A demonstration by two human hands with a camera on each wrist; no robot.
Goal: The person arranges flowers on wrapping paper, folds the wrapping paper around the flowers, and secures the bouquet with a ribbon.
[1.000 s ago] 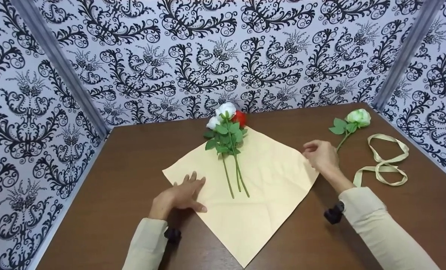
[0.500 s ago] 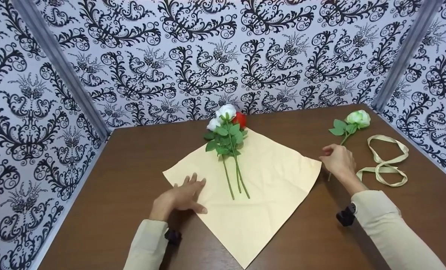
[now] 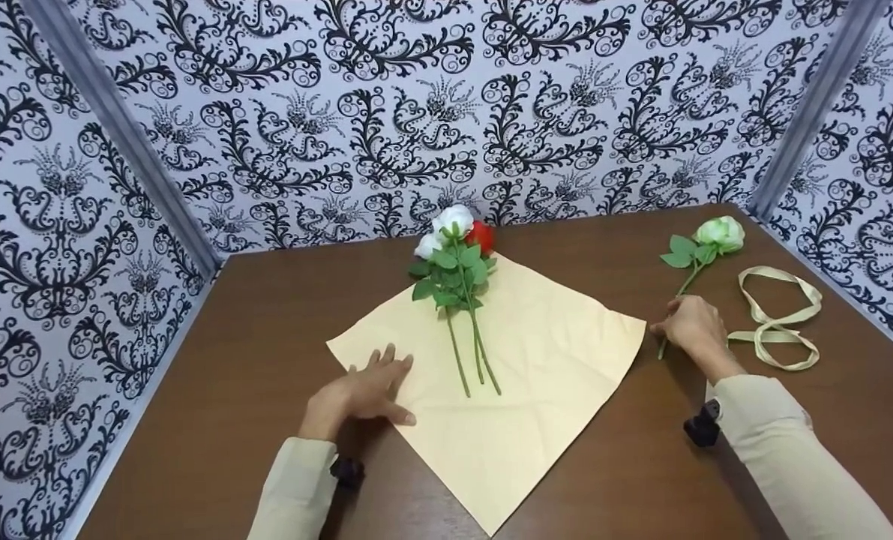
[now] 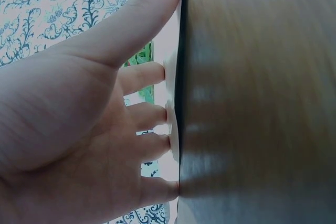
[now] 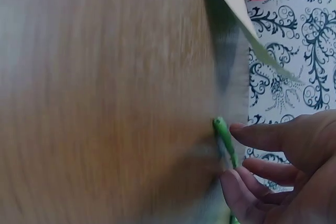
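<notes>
Spread fingers of my left hand (image 3: 367, 386) rest on the left edge of a cream wrapping sheet (image 3: 521, 442), laid as a diamond. On the sheet lie two white roses (image 3: 453, 220) and a red rose (image 3: 480, 237), stems toward me. To the right, my right hand (image 3: 692, 324) holds the lower stem of a pale green rose (image 3: 720, 235). The right wrist view shows the thumb and curled fingers around that stem (image 5: 224, 137), close to its cut end. How firmly they press is unclear.
A looped cream ribbon (image 3: 780, 324) lies to the right of my right hand. The sheet's right corner (image 3: 637, 326) points toward that hand. Patterned walls (image 3: 401, 112) enclose the brown table (image 3: 214, 420) at the back and sides.
My right hand has moved right from the sheet's right corner and come down onto the green rose's stem. The left hand and the roses on the sheet have stayed in place.
</notes>
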